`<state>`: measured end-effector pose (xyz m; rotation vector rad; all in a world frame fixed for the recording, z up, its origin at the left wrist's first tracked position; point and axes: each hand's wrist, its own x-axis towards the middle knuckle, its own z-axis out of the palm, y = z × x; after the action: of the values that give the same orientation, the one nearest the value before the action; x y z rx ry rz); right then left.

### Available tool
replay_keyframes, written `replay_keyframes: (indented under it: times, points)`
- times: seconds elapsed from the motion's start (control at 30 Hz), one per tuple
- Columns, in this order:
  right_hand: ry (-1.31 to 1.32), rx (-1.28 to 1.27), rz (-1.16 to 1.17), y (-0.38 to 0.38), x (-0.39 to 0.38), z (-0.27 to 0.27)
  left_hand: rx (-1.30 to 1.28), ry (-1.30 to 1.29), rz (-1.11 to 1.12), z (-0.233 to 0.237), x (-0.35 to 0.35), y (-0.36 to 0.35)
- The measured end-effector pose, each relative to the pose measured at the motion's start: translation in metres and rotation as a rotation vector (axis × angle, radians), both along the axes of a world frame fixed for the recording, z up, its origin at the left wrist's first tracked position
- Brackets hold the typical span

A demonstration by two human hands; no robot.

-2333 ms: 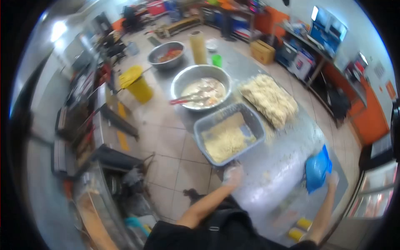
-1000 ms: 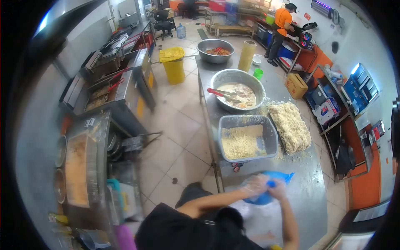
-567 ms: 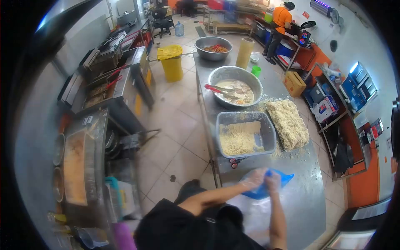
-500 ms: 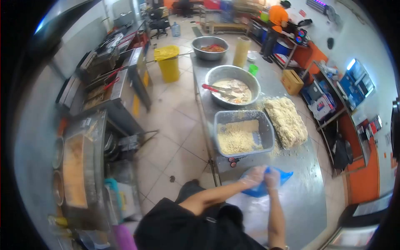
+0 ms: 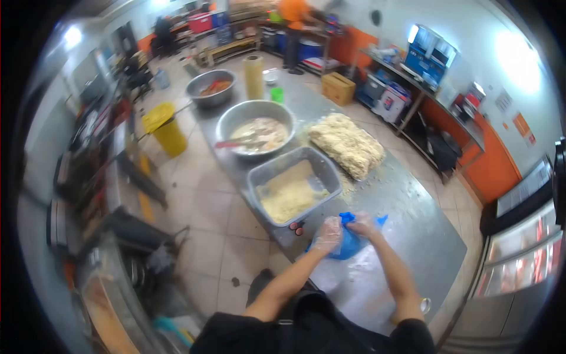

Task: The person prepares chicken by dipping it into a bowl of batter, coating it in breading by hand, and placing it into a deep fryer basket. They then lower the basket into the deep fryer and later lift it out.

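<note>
Brought bag point(image 5: 352, 245) nearer tub point(image 5: 323, 169); reaching forward, pinching it with curled fingers of left hand point(image 5: 328, 235) and right hand point(image 5: 365, 225).

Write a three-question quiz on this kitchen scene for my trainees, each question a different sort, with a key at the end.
1. What colour is the bag gripped by the left hand and right hand?
2. True or false: the yellow bin stands on the table.
3. Which of these stands right beside the green cup? A: the gray tub; B: the tall roll; C: the bag.

Key: 1. Blue. 2. False; it stands on the floor. 3. B.
</note>
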<state>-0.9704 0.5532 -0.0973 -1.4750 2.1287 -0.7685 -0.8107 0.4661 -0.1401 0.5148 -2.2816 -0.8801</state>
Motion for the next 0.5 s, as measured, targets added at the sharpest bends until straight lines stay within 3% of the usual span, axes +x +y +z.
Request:
replay_keyframes:
  times: [0.1,0.17,0.23,0.27,0.3,0.5]
  points:
    - [0.084,-0.154,-0.071,-0.004,0.003,-0.043,-0.005,-0.085,-0.007,0.007,-0.005,-0.002]
    - [0.150,-0.492,-0.120,-0.006,0.016,-0.053,0.037,-0.117,-0.037,0.003,-0.006,-0.007]
    - [0.235,-0.300,-0.219,-0.007,0.024,-0.043,-0.063,-0.026,-0.037,-0.007,-0.008,-0.013]
    - [0.181,-0.364,-0.239,-0.006,0.027,-0.037,-0.061,-0.033,-0.115,-0.010,-0.012,-0.015]
    - [0.129,-0.423,-0.258,-0.003,0.029,-0.034,-0.047,-0.042,-0.049,-0.013,-0.015,-0.011]
    - [0.189,-0.356,-0.577,-0.011,0.036,-0.028,-0.106,-0.004,-0.010,0.014,-0.013,0.003]
